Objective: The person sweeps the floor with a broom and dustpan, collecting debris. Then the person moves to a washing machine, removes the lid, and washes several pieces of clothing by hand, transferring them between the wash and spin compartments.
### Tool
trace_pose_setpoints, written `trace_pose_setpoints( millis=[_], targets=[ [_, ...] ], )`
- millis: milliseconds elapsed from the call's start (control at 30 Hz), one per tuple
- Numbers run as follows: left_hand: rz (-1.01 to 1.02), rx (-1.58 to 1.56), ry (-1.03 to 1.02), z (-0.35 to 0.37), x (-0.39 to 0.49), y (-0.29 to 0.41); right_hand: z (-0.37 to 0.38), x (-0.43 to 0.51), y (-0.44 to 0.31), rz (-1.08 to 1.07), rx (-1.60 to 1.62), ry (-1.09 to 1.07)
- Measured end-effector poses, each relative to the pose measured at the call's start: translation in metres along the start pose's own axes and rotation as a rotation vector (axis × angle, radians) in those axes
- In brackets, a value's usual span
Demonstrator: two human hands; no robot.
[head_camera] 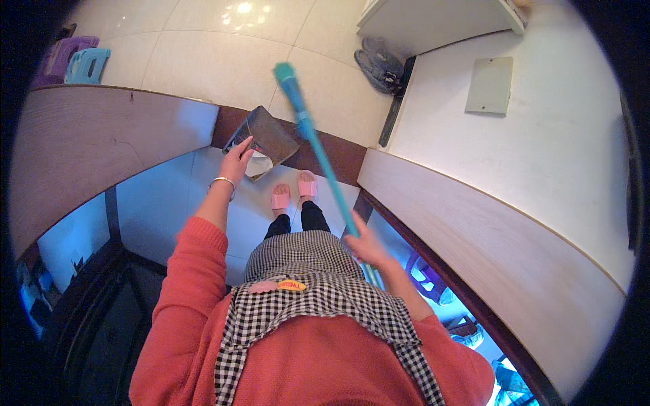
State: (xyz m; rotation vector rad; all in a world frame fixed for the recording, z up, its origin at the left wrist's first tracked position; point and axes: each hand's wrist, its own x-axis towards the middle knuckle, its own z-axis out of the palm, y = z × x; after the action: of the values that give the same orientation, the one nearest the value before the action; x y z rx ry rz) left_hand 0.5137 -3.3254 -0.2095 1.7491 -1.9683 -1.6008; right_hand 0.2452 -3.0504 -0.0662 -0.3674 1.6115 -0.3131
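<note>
My right hand (363,241) is wrapped around the teal handle of a broom (325,162). The broom slants up and away, with its blue and green head (288,81) above the pale tiles. My left hand (237,160), a bracelet at its wrist, is over a dark dustpan (271,133), index finger extended; whether it grips the pan's handle cannot be told. Whitish material (259,165) shows at the near side of the pan. Below are my feet in pink slippers (307,185), near a brown floor strip (335,155).
Low wood-look partitions stand left (111,127) and right (487,223). Gray shoes (381,66) lie by a white cabinet (436,23). Turquoise (87,66) and purple (58,58) plastic stools are at the upper left. Dark furniture (117,314) stands lower left.
</note>
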Motion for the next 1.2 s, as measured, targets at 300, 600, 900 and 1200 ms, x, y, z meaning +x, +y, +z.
trace_pose_setpoints(
  millis=[300, 600, 900, 1200],
  targets=[
    [0.060, 0.030, 0.098, 0.012, 0.003, -0.009, -0.027, 0.060, 0.026, 0.082, 0.041, 0.218],
    [-0.004, 0.001, 0.234, -0.049, -0.019, 0.045, 0.014, -0.017, -0.057, -0.262, -0.024, -0.004],
    [0.060, -0.603, 0.153, -0.166, 0.019, 0.234, -0.059, 0.012, -0.176, -0.587, -0.419, 0.430],
    [0.215, -0.655, 0.052, -0.235, 0.102, 0.446, -0.138, 0.076, -0.372, -1.026, -0.272, 0.442]
  ],
)
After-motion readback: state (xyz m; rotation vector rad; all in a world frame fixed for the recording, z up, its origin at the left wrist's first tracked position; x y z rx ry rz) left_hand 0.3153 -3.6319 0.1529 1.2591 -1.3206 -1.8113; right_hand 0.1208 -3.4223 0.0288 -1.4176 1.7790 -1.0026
